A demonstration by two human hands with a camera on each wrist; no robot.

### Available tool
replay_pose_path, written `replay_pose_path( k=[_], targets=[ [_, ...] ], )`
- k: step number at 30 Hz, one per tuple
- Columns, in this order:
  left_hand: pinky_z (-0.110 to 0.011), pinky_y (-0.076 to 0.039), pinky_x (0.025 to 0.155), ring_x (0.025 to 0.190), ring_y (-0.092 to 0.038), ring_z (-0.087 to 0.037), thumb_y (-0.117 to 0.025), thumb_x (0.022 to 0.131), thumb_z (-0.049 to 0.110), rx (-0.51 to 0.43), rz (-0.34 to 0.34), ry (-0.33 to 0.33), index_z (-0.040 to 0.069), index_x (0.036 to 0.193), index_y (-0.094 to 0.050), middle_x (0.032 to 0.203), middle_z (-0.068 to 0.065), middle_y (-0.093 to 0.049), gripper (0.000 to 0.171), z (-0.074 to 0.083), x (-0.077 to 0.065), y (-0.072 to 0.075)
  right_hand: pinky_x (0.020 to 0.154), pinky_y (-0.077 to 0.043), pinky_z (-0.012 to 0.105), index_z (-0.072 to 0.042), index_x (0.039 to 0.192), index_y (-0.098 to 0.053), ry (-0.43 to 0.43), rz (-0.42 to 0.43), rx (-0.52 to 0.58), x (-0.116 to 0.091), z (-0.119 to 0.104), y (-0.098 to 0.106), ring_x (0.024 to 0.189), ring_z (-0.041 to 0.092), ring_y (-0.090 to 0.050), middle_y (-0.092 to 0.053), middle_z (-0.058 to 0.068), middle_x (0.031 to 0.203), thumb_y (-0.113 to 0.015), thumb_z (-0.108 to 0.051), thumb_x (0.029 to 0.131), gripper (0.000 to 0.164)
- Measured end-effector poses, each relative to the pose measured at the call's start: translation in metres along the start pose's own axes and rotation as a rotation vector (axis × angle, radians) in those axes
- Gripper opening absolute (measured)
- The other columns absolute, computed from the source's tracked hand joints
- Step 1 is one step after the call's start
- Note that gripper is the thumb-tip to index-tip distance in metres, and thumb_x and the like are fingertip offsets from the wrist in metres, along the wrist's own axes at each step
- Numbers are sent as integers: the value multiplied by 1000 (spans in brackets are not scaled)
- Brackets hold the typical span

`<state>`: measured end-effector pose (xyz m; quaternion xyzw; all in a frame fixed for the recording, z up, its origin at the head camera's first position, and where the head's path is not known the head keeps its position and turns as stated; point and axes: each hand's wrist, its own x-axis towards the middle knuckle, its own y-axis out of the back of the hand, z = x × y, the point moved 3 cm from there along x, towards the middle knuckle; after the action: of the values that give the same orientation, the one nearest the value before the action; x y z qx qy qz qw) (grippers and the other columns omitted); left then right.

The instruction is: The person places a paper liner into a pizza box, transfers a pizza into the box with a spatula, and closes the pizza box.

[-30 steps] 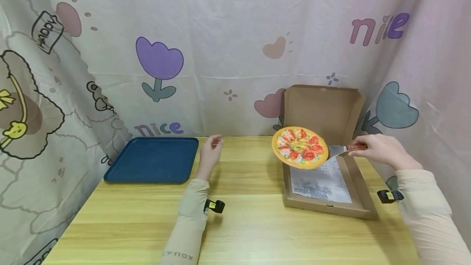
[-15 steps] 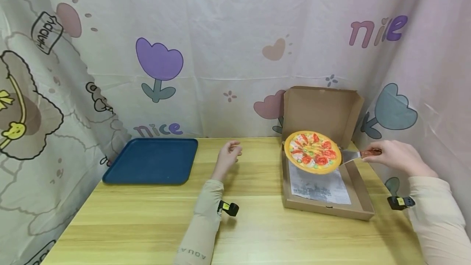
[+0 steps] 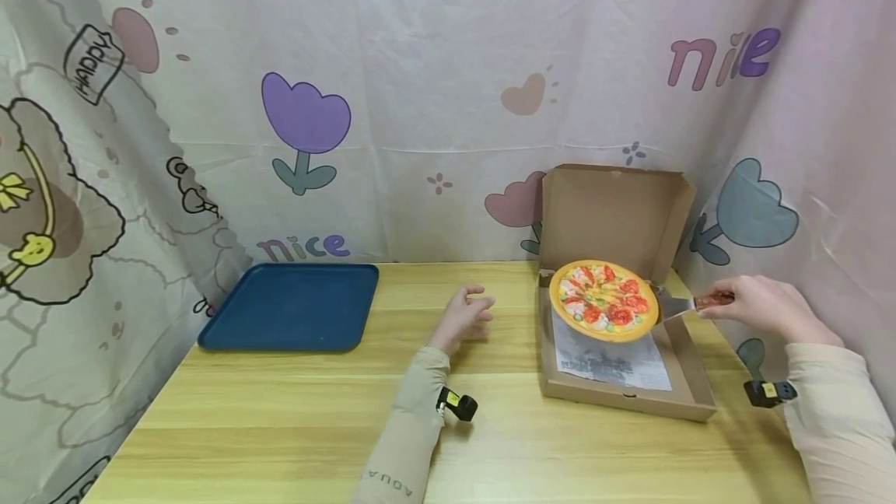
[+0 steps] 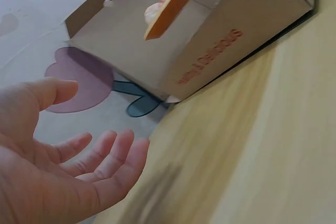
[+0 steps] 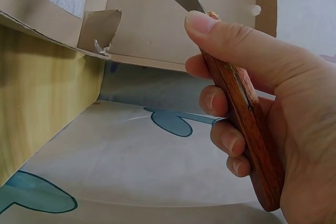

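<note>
My right hand (image 3: 766, 308) grips the wooden handle of a pizza server (image 5: 239, 103), fingers wrapped round it and thumb along the top. Its metal blade reaches left under a round toy pizza (image 3: 603, 300) with red and white toppings and a yellow-orange crust. The pizza is tilted over the open cardboard pizza box (image 3: 630, 403), whose lid stands up at the back. My left hand (image 3: 463, 319) hovers over the table left of the box, holding nothing, with loosely bent fingers. In the left wrist view, the pizza's edge (image 4: 176, 9) shows above the box wall.
A printed paper sheet (image 3: 609, 356) lines the box floor. At the left back of the wooden table (image 3: 280, 426) lies a dark blue tray (image 3: 294, 306). A patterned curtain (image 3: 434, 99) hangs right behind the table and along both sides.
The pizza on the server has moved right and lower over the box, with my right hand moving the same way. My left hand has shifted right, from beside the tray toward the box.
</note>
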<state>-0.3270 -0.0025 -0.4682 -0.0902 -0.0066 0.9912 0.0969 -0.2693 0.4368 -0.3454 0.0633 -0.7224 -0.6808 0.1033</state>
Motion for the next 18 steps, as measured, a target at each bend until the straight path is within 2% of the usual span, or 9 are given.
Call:
replay_pose_path(
  k=[5, 12, 18],
  targets=[
    [-44, -60, 75, 102, -64, -34, -65, 91, 26, -11, -54, 38, 4, 141, -40, 124, -23, -53, 60, -10, 1, -15, 55, -44, 33, -32, 87, -72, -3, -13, 2, 0, 0, -3, 77, 15, -67, -73, -10, 86, -72, -57, 78, 27],
    [-38, -61, 69, 82, -62, -21, -65, 91, 24, -23, -115, 59, 3, 138, -41, 119, -23, -58, 57, -17, 0, -33, 57, -46, 36, -32, 90, -74, -13, -35, -5, -1, 3, -7, 81, 17, -68, -74, -8, 89, -70, -61, 78, 32],
    [-38, -61, 69, 79, -62, -20, -66, 90, 20, -30, -141, 66, 0, 135, -45, 112, -24, -60, 54, -21, -1, -47, 58, -46, 37, -32, 92, -74, -12, -45, -2, 0, 6, -12, 84, 20, -69, -75, -8, 90, -71, -61, 77, 33]
  ],
)
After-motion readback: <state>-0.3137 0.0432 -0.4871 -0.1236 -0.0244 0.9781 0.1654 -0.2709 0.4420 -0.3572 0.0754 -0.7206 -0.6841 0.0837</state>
